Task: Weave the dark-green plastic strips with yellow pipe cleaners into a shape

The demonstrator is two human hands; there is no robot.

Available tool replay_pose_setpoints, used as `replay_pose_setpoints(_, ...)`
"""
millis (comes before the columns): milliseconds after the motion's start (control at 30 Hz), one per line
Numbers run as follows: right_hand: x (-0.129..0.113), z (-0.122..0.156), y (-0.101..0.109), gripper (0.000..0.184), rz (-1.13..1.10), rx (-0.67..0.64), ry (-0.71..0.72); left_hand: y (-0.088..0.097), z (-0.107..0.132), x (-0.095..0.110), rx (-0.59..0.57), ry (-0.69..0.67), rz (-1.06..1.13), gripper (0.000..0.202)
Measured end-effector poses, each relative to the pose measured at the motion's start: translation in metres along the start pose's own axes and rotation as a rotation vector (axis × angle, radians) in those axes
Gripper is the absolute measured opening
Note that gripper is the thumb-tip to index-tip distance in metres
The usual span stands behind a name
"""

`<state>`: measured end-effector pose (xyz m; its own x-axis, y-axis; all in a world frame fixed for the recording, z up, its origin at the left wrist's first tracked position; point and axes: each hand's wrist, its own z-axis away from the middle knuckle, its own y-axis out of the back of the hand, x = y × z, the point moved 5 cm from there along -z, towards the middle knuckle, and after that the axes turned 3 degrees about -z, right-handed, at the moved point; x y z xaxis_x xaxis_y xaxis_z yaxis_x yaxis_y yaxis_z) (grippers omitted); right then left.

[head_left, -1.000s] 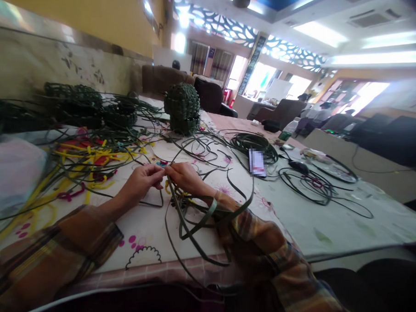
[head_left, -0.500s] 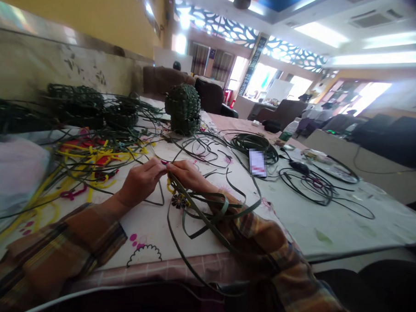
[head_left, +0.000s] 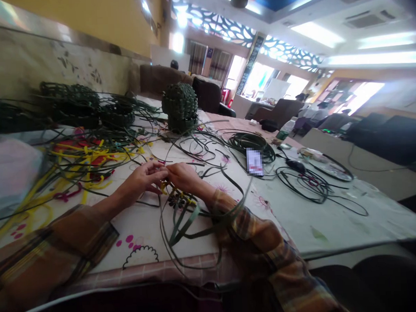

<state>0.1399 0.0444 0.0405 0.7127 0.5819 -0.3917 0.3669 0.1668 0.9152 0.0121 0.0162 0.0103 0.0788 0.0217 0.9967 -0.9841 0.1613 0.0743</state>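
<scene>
My left hand and my right hand meet above the white patterned tablecloth. The left fingers bend towards the right fingertips, the thumb lower and apart; whatever is between them is hidden. My right hand is closed, back up, around dark green flat strips, whose held part its fingers cover. Loops of these strips hang below the hands and around the right forearm. A bit of yellow strip shows just under the fingers. Beside it, a dark flower shape shows below the right wrist.
A woven green piece stands upright behind the hands. Yellow strips and dark green weaving lie at left. Rightward are a strip coil, a phone, a bottle and looped cords.
The left fingers have opened out from a tight pinch, and the hands have dropped slightly. The straight bundle of green strips along the right forearm has sunk into wider loops.
</scene>
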Motion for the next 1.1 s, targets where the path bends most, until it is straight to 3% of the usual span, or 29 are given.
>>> replay_pose_setpoints(133, 0.002, 0.000, 0.003, 0.044, -0.184, -0.019, 0.045, 0.004, -0.004, -0.002, 0.023, -0.047, -0.185, 0.041)
replay_pose_setpoints(300, 0.011, 0.000, 0.010, 0.036, -0.563, 0.029, 0.007, 0.022, -0.015, -0.017, 0.165, -0.073, -0.322, 0.023)
replay_pose_setpoints(433, 0.014, 0.002, 0.016, 0.035, -0.772, -0.013, 0.057, 0.033, -0.015, -0.019, 0.284, -0.007, -0.171, 0.019)
replay_pose_setpoints(533, 0.018, 0.007, 0.018, 0.036, -0.804, -0.087, 0.081, 0.042, -0.013, -0.014, 0.415, 0.013, -0.041, 0.015)
replay_pose_setpoints(633, 0.035, 0.013, 0.011, 0.035, -0.739, -0.090, -0.037, 0.051, -0.013, -0.009, 0.496, -0.024, 0.025, 0.011)
replay_pose_setpoints(767, 0.071, 0.018, 0.001, 0.030, -0.665, 0.144, -0.275, 0.057, -0.013, -0.009, 0.521, -0.046, 0.108, 0.010)
replay_pose_setpoints(867, 0.087, 0.017, -0.003, 0.023, -0.710, 0.232, -0.303, 0.056, -0.013, -0.012, 0.503, -0.031, 0.180, 0.010)
replay_pose_setpoints(1100, 0.087, 0.014, -0.012, 0.025, -1.059, -0.013, -0.281, 0.046, -0.015, -0.016, 0.378, -0.004, 0.193, 0.022)
